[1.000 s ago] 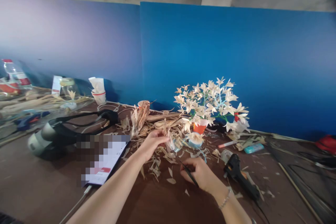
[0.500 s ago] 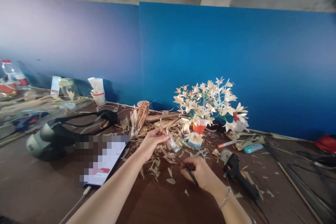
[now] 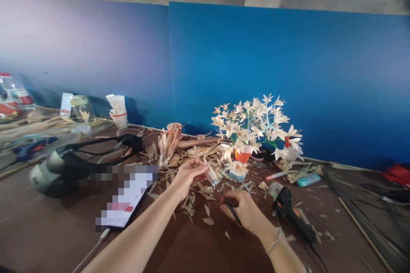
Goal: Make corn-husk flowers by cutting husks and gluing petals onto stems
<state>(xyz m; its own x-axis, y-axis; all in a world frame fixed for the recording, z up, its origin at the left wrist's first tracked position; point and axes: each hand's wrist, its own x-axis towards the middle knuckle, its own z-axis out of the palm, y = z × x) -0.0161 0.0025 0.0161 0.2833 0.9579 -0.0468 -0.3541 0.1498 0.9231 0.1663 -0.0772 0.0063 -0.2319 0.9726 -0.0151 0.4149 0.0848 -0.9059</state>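
My left hand (image 3: pixel 189 178) is closed in a pinch above the dry husk scraps (image 3: pixel 188 204). What its fingertips grip is small, pale and hard to make out. Right beside them is a small clear container (image 3: pixel 212 176), slightly tilted; whether the fingers touch it I cannot tell. My right hand (image 3: pixel 241 209) is wrapped round a slim black tool (image 3: pixel 231 210), whose thin tip points up and left toward the clear container. Behind both hands, white husk flowers (image 3: pixel 253 123) on green and blue stems stand in an orange paper cup (image 3: pixel 243 153). One flower (image 3: pixel 236 167) sits lower in front.
A black glue gun (image 3: pixel 293 215) lies right of my right hand, its cord running toward me. Left are a phone (image 3: pixel 131 200) on a cable and a grey-black headset (image 3: pixel 54 170). A marker (image 3: pixel 276 175) and turquoise packet (image 3: pixel 308 180) lie at the right.
The black tool's tip has drawn slightly back from the clear container. That container is a little more upright in view. My left hand has shifted very slightly right.
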